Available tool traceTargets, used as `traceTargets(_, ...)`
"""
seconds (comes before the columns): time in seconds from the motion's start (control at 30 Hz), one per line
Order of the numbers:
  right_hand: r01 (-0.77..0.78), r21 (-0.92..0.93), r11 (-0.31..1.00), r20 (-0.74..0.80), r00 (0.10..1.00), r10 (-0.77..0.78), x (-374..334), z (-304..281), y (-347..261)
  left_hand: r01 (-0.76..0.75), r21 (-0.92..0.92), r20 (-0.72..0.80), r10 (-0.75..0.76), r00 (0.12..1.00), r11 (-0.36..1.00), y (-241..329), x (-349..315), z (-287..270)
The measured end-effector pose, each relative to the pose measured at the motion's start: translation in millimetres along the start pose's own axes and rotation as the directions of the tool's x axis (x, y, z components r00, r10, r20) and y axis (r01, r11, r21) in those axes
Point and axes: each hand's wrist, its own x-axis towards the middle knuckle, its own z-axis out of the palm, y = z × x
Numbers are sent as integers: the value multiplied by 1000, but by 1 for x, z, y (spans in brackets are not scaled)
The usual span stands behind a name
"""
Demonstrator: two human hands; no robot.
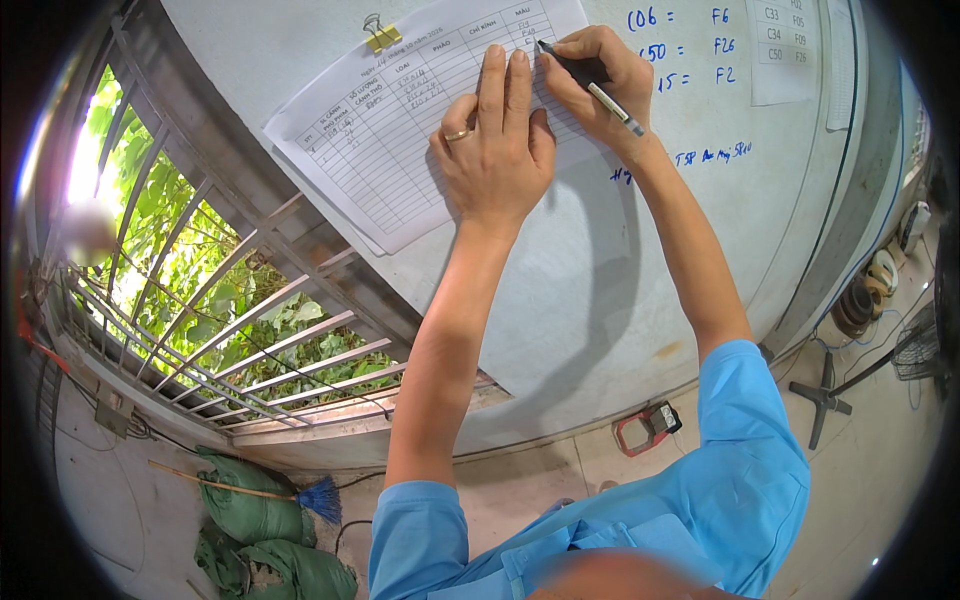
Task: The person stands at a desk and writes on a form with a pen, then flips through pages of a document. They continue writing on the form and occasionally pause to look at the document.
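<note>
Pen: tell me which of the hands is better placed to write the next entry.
Right, it seems: the right hand grips the pen, its tip at the upper right of the printed sheet, while the left hand rests on that sheet with no tool showing.

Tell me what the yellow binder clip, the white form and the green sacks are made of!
The binder clip looks like painted metal: it's yellow with a thin wire loop on top. The form is almost surely paper: thin, smooth and white, with sheet edges showing underneath. The sacks may be woven plastic, since they look crinkly, but they could be cloth.
</note>
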Motion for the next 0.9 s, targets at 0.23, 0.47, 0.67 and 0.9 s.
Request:
traceTargets(0.23,-58,100,993,-23,998,61,-1,0,-1,-6,25,2,6,1000,1000,1,1,-1)
traceTargets(0.47,-26,54,998,-24,999,27,0,1,0,-9,9,-7,10,1000,1000,1,2,-2)
traceTargets(0.67,-14,45,999,-15,1000,14,0,0,1,-4,7,6,4,1000,1000,1,1,-3)
traceTargets(0.9,-39,72,997,-54,998,43,0,2,1,-7,7,-1,7,1000,1000,1,2,-3)
